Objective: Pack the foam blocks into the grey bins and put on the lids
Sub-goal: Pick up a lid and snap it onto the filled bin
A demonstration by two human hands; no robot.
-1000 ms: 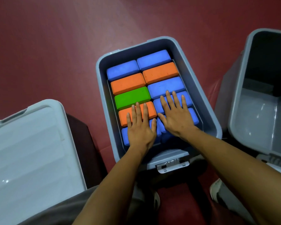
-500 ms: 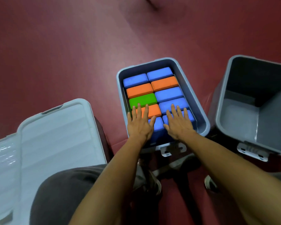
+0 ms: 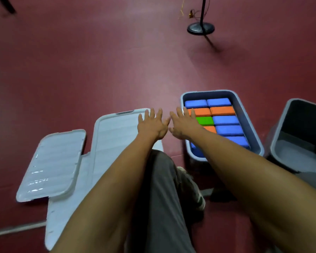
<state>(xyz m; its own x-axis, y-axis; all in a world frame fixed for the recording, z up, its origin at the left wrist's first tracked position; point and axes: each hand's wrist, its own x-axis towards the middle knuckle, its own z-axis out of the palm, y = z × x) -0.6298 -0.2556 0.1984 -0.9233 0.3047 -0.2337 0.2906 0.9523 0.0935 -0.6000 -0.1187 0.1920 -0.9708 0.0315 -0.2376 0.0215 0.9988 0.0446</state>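
Note:
A grey bin (image 3: 248, 114) on the red floor is filled with blue, orange and one green foam block (image 3: 204, 120). A pale grey lid (image 3: 115, 136) lies flat to its left. My left hand (image 3: 150, 125) hovers over that lid's right edge, fingers spread, holding nothing. My right hand (image 3: 183, 125) is beside it, open, over the bin's left rim. My right forearm hides the near-left blocks. A second lid (image 3: 51, 165) lies further left. An empty grey bin (image 3: 299, 136) stands at the right.
A black stand base (image 3: 200, 29) with a pole sits on the floor far behind the bins. My trouser leg (image 3: 162, 198) and a shoe (image 3: 195, 190) are below the hands. Open red floor stretches beyond the lids.
Both hands lifted off the foam blocks and moved left, toward the nearer lid. The view rose and pulled back, so both lids and the stand now show.

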